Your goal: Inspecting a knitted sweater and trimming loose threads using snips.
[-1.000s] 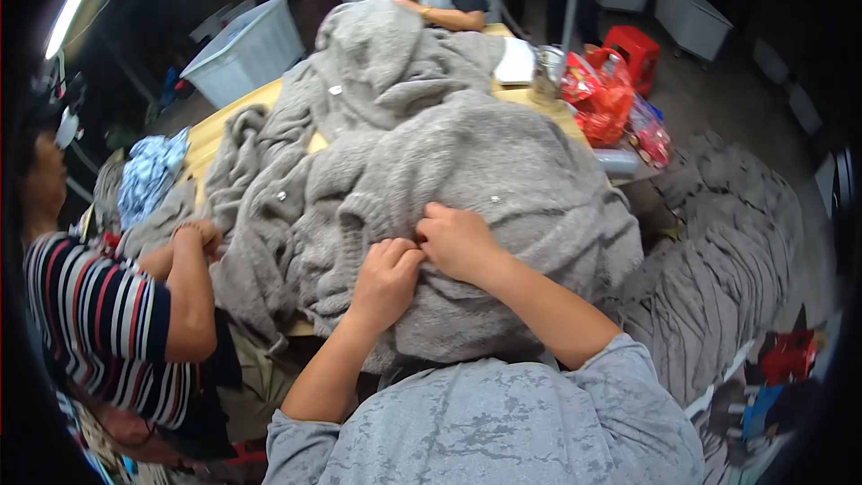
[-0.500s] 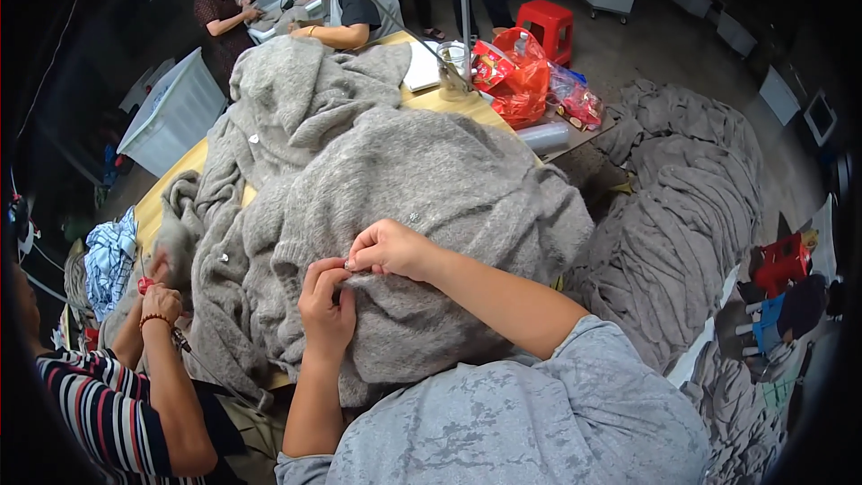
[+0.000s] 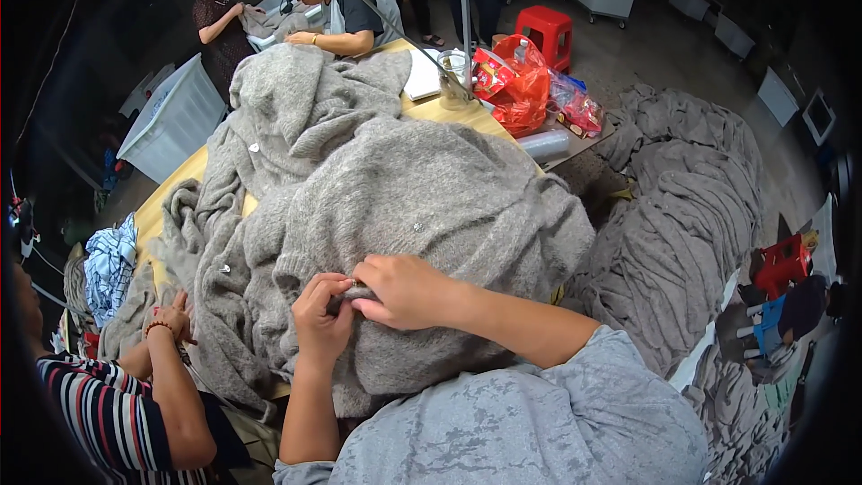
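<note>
A large heap of grey-brown knitted cloth (image 3: pixel 422 180) lies before me and spills toward my body. My left hand (image 3: pixel 321 313) is closed in a pinch on a fold of it near the front. Right up against it, my right hand (image 3: pixel 404 292) is closed too, thumb and forefinger bent in at the same fold. A tiny shiny thing shows between the two sets of fingertips; its kind is too small to tell. What the right fingers grip is mostly hidden. Small white tags (image 3: pixel 254 147) dot the knit.
Under the cloth is a wooden table (image 3: pixel 184 171). At left a co-worker in a striped shirt (image 3: pixel 117 404) handles cloth; others work beyond. Far right of the table lie a red plastic bag (image 3: pixel 521 99) and a jar (image 3: pixel 453 76). More grey knitwear (image 3: pixel 673 216) is piled at right.
My right hand has come down and turned its back upward, closer round the fold. My left hand has shifted slightly down. The neighbour's hand has opened out over the cloth.
</note>
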Tool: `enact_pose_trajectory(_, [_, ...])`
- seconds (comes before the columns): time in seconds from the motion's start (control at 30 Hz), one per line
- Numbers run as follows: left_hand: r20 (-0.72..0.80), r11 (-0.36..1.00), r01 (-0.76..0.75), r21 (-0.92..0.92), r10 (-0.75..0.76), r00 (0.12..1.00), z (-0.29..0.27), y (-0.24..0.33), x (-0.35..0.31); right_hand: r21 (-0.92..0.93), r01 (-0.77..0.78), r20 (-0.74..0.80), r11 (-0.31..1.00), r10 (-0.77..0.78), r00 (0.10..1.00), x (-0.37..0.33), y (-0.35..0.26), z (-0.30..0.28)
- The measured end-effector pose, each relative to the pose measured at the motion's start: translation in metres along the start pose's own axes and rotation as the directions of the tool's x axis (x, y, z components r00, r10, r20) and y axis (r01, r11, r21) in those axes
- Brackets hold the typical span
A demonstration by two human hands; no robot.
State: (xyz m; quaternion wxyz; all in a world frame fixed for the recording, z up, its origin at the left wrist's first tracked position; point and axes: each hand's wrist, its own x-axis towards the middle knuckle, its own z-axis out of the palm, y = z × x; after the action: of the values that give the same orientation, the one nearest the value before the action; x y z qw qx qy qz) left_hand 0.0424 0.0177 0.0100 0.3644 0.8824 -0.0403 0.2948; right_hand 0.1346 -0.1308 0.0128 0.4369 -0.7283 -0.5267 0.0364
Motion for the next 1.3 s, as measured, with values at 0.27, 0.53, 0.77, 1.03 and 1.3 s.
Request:
enact_pose_trajectory(0.27, [0.105, 0.986, 0.109, -0.126, -0.096, 0.99, -0.008, -0.005, -0.003, -0.289, 0.094, -0.072, 0.953, -0.12, 0.99, -0.001, 0.002, 0.011])
enact_pose_trajectory(0.53, [0.041, 0.969, 0.159, -0.189, -0.154, 0.987, 0.001, -0.002, -0.009, -0.341, 0.194, 0.029, 0.92, -0.196, 0.98, 0.005, 0.006, 0.001])
enact_pose_trajectory(0.77, [-0.109, 0.996, 0.01, 0.089, 0.0, 0.994, 0.011, 0.004, -0.011, -0.306, 0.103, -0.044, 0.947, -0.122, 0.992, 0.002, 0.009, 0.013])
enact_pose_trajectory(1.03, [0.024, 0.833, 0.493, -0.251, -0.504, 0.863, 0.004, 0.004, -0.009, -0.277, 0.151, -0.07, 0.949, -0.177, 0.982, 0.003, 0.008, 0.016])
enact_pose_trajectory(1.3, [0.043, 0.811, 0.446, -0.378, -0.466, 0.884, 0.005, -0.006, -0.012, -0.107, 0.044, -0.129, 0.993, -0.058, 0.99, 0.007, 0.002, 0.01])
